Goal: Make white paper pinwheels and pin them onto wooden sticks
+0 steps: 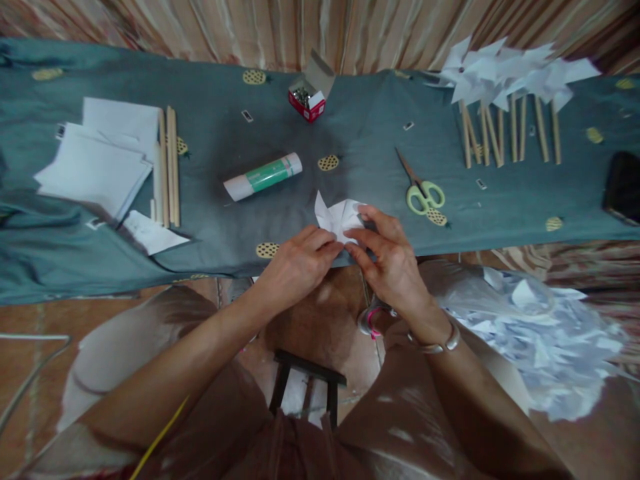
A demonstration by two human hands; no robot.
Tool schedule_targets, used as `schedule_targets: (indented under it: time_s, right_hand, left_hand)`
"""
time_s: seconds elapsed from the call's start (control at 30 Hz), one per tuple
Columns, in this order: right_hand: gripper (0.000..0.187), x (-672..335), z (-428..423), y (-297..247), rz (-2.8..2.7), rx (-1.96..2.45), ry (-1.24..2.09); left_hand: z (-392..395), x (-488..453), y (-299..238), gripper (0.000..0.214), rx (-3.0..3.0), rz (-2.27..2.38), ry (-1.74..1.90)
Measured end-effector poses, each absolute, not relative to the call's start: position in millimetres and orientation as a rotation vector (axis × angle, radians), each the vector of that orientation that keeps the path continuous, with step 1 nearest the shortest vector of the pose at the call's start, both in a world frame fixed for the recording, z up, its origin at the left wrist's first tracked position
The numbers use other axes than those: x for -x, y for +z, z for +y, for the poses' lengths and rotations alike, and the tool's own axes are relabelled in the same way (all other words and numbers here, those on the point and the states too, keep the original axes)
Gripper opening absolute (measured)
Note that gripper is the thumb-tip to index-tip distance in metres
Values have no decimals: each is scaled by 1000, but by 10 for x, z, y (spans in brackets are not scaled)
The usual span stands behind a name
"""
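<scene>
A small white paper pinwheel (342, 215) with folded, pointed blades is held between both hands at the front edge of the cloth-covered table. My left hand (303, 263) pinches its lower left side, fingers closed together. On the other side, my right hand (393, 257) grips it with thumb and fingers at the right and lower edge. The fingertips hide part of the folds. Just beyond lies a glue stick (270, 175) with a green label. Green-handled scissors (423, 193) rest to the right, their blades pointing away.
Paper sheets (100, 163) and wooden sticks (173, 170) lie at left. An opened red box of metal pins (306, 100) stands at the back. Several pinwheels on sticks (505, 73) lie back right, near a dark phone (623, 187). Below right is a bag of paper pieces (545, 340).
</scene>
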State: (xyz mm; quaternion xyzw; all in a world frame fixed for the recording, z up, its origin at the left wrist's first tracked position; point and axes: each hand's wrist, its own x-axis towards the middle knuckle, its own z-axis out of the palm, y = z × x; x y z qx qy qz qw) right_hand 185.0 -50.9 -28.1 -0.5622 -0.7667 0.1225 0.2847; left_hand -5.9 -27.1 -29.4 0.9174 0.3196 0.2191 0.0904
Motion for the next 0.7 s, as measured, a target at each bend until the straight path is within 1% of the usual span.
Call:
schedule_targets:
  time_s: [0.27, 0.7]
  right_hand:
    - [22, -1835, -503, -291, -2042, 1524, 292]
    - [23, -1834, -491, -303, -2047, 1506, 304]
  left_hand:
    - [-258, 61, -304, 21, -2716, 952, 624]
    - [-254, 75, -275, 21, -2703, 940, 635]
